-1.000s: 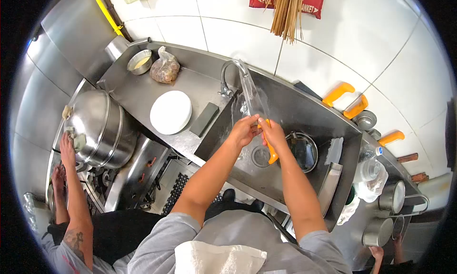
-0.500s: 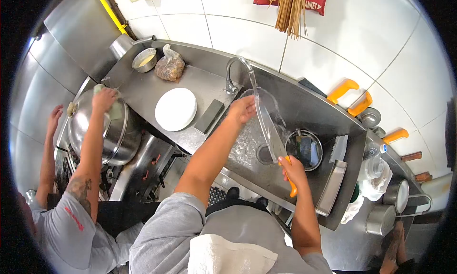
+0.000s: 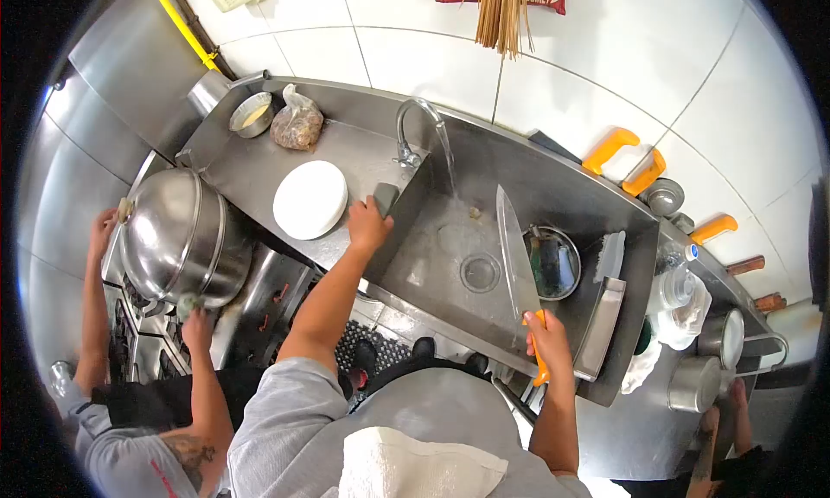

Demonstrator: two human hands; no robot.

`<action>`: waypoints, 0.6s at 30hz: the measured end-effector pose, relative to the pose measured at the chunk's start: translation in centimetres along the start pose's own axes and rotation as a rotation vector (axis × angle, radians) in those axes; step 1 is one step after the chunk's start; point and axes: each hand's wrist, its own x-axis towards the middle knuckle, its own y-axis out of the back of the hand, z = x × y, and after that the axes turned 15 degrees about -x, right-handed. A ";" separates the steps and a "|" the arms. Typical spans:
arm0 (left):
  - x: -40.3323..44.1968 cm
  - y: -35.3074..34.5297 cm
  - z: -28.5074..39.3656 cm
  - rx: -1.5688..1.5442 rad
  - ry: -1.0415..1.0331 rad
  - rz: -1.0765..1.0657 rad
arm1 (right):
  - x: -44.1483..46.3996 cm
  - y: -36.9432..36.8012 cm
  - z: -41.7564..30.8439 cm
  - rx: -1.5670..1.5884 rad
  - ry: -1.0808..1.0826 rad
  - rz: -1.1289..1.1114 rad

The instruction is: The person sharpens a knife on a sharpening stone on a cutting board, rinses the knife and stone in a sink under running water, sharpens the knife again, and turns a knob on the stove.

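My right hand (image 3: 548, 342) is wrapped round the orange handle of a large knife (image 3: 513, 249). Its broad blade points up and away over the sink (image 3: 415, 269), to the right of the drain. My left hand (image 3: 370, 226) has its fingers closed on a grey block like a sharpening stone (image 3: 386, 201), at the edge of the steel drainboard. Most of the block's near end is hidden by my fingers. Just left of that hand lies a white plate (image 3: 309, 200). Water runs from the curved tap (image 3: 418, 109) into the sink.
A round pan (image 3: 553, 262) and a long metal tray (image 3: 601, 328) sit at the sink's right. A bagged food (image 3: 297, 122) and a small bowl (image 3: 252, 115) stand at the back left. A co-worker's hands touch a big steel pot (image 3: 177, 239). Orange-handled knives (image 3: 644, 171) line the wall.
My left hand has left the running water and moved left onto the grey block. The knife has come out from under the stream, slightly right. The co-worker's cloth hand has moved down the pot.
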 end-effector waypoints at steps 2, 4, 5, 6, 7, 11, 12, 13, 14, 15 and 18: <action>-0.8 -0.1 2.0 -0.147 0.040 -0.162 | 0.0 0.2 0.0 0.015 0.000 0.016; -1.3 -1.6 6.0 -0.439 -0.037 -0.064 | -0.6 0.2 -0.1 0.057 0.016 0.033; -0.3 -2.3 7.2 -0.520 -0.106 -0.031 | -0.7 0.3 -0.2 0.057 0.014 0.031; 0.7 -2.7 8.8 -0.589 -0.157 0.006 | -0.8 0.4 -0.3 0.067 0.017 0.032; 1.5 -1.8 11.0 -0.690 -0.070 -0.066 | -0.8 0.5 -0.4 0.078 0.020 0.033; 3.2 0.1 15.9 -0.930 0.120 -0.176 | -1.6 0.8 -0.6 0.090 0.041 0.032; 3.9 -1.2 15.4 -0.888 0.071 -0.141 | -1.8 0.8 -0.5 0.086 0.038 0.033; 4.3 -2.6 14.6 -0.887 0.068 -0.142 | -2.1 0.9 -0.5 0.085 0.032 0.036; 3.9 -2.8 14.1 -0.826 0.091 -0.138 | -2.3 1.0 -0.5 0.089 0.030 0.038; 3.4 -3.0 13.5 -0.763 0.114 -0.137 | -2.6 1.0 -0.5 0.103 0.032 0.032; 2.3 -2.9 11.1 -0.652 0.153 -0.125 | -3.4 1.0 -0.2 0.115 0.043 0.026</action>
